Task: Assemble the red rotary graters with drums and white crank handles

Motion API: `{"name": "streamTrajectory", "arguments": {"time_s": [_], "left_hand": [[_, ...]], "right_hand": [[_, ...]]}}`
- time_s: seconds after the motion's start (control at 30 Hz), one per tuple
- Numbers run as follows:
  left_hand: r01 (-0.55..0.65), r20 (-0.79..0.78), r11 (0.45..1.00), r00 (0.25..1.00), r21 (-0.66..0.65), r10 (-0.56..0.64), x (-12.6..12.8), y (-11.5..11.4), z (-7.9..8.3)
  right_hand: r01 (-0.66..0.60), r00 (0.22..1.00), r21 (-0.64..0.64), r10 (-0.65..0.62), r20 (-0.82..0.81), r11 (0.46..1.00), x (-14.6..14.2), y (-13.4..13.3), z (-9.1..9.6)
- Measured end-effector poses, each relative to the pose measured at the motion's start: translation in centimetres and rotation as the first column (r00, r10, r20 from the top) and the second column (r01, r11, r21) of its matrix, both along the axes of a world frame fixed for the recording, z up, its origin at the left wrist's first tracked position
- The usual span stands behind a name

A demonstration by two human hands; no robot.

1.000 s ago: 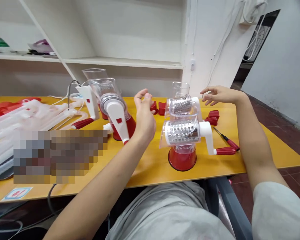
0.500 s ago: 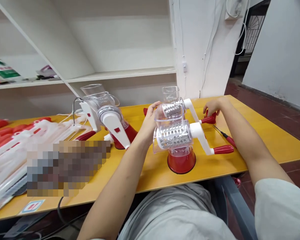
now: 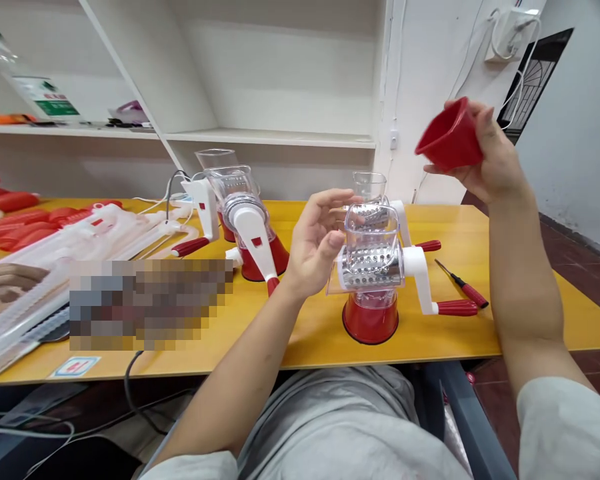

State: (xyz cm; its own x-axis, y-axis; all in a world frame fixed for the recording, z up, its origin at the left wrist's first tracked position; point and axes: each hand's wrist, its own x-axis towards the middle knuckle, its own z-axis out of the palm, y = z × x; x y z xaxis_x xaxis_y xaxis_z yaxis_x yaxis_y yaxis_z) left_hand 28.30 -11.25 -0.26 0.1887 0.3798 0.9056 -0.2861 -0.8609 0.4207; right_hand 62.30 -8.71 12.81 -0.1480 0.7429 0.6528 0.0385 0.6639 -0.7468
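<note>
My right hand [image 3: 495, 150] is raised above the right side of the table, its fingers closed around a hollow red plastic pusher [image 3: 453, 137] with the open end tipped to the left. My left hand [image 3: 323, 240] has its fingers apart and curved beside the clear hopper of the front rotary grater [image 3: 373, 267]. Some fingertips are behind the clear plastic; I cannot tell if they touch it. This grater stands upright on a red base, its white crank and red handle pointing right. A second rotary grater [image 3: 370, 187] stands close behind it.
More rotary graters [image 3: 245, 220] stand left of my left arm. A screwdriver [image 3: 463, 283] lies at right on the yellow table [image 3: 520, 260]. Bagged white parts [image 3: 100, 233] and red parts [image 3: 20, 227] cover the left, where another person's hand [image 3: 10, 287] rests. Shelves [image 3: 275, 137] rise behind.
My right hand has lifted from the table's right side and now holds the red pusher high. My left hand has opened beside the front hopper. Another person's hand has appeared at far left.
</note>
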Motion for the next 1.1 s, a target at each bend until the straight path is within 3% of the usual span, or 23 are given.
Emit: {"name": "streamTrajectory", "arguments": {"time_s": [0.17,0.43,0.57,0.7,0.83,0.97,1.1], "left_hand": [[0.094,-0.079,0.995,0.992,-0.031,-0.096,-0.2,0.5,-0.3],[0.11,-0.089,0.992,0.991,0.056,-0.105,-0.3,0.7,-0.3],[0.143,-0.07,0.989,0.988,0.031,-0.141,0.1,0.3,-0.3],[0.176,-0.088,0.984,0.981,0.027,-0.173,0.3,0.1,-0.4],[0.154,-0.101,0.987,0.984,0.05,-0.149,0.2,0.4,-0.5],[0.121,-0.124,0.992,0.986,0.044,-0.115,-0.2,0.2,-0.4],[0.083,-0.182,0.997,0.98,0.009,-0.08,-0.7,-0.4,0.1]], "right_hand": [[-0.21,0.978,-0.003,0.21,0.013,0.978,-5.7,-4.0,0.6],[-0.09,0.994,0.112,0.084,0.064,0.99,-11.8,-7.6,-1.6],[-0.101,0.984,0.145,0.078,0.161,0.984,-11.9,-8.0,-2.2],[-0.069,0.954,0.21,0.003,0.299,0.975,-11.1,-8.7,-1.7],[-0.116,0.898,0.246,-0.004,0.439,0.962,-10.4,-9.5,-1.1],[-0.184,0.806,0.271,-0.013,0.592,0.945,-9.4,-9.9,-0.4],[-0.25,0.693,0.217,0.018,0.72,0.944,-8.5,-10.4,0.2]]}}
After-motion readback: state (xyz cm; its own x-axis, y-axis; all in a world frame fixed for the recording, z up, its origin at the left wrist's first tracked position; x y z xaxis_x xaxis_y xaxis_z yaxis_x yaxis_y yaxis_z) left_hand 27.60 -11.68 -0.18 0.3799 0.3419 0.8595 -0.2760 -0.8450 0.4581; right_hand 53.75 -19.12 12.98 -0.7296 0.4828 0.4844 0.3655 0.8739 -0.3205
